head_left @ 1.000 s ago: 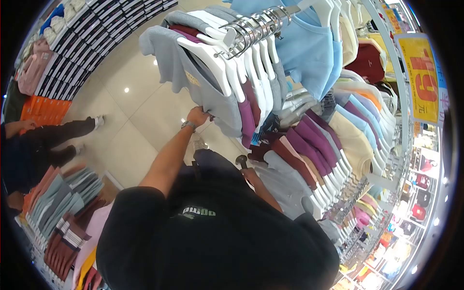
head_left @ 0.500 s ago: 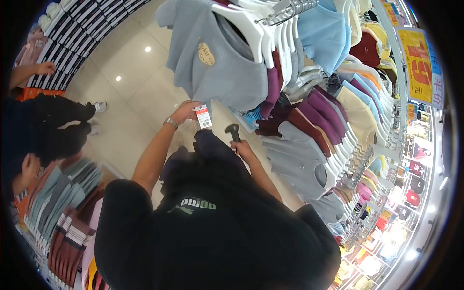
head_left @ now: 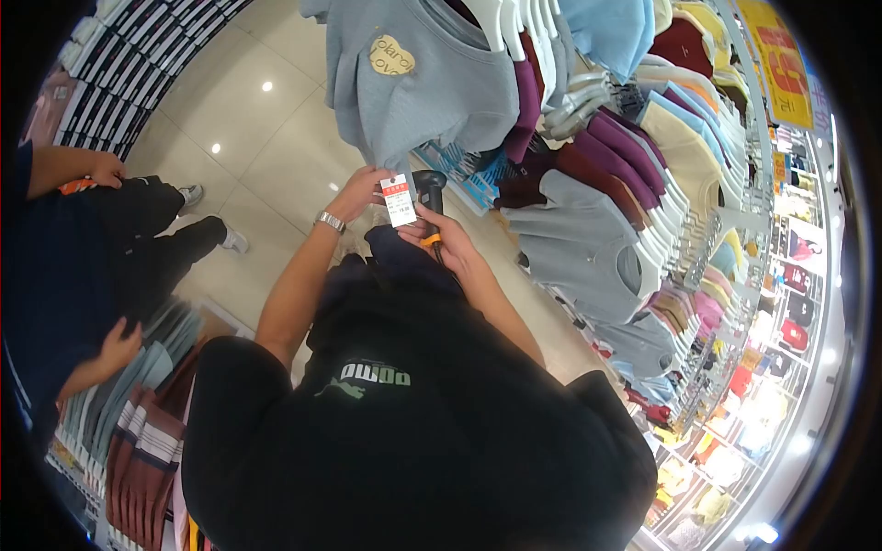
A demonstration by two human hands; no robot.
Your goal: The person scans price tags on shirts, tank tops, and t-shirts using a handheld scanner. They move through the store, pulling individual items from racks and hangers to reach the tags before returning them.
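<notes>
My left hand [head_left: 366, 195], with a metal watch at the wrist, pinches a white price tag [head_left: 399, 204] that has a red top band and printed lines. The tag lies just below the hem of a grey sweatshirt [head_left: 432, 87] with a cream heart-shaped print, hung at the front of a rack. Wrapped around the handle of a black handheld barcode scanner [head_left: 429, 188] is my right hand [head_left: 452, 243]. An orange part shows on the scanner near my fingers. The scanner's head is upright close beside the tag's right edge.
Racks of hanging tops, including purple shirts [head_left: 620, 151] and grey T-shirts [head_left: 579, 253], line the right. A person [head_left: 69, 239] in dark clothes stands at left, beside striped brown garments [head_left: 147, 459]. A yellow price sign [head_left: 779, 69] hangs upper right.
My right hand has brought the scanner up and left, beside the tag. The tag has shifted slightly up and right. The person at left has moved in closer, arms shifted.
</notes>
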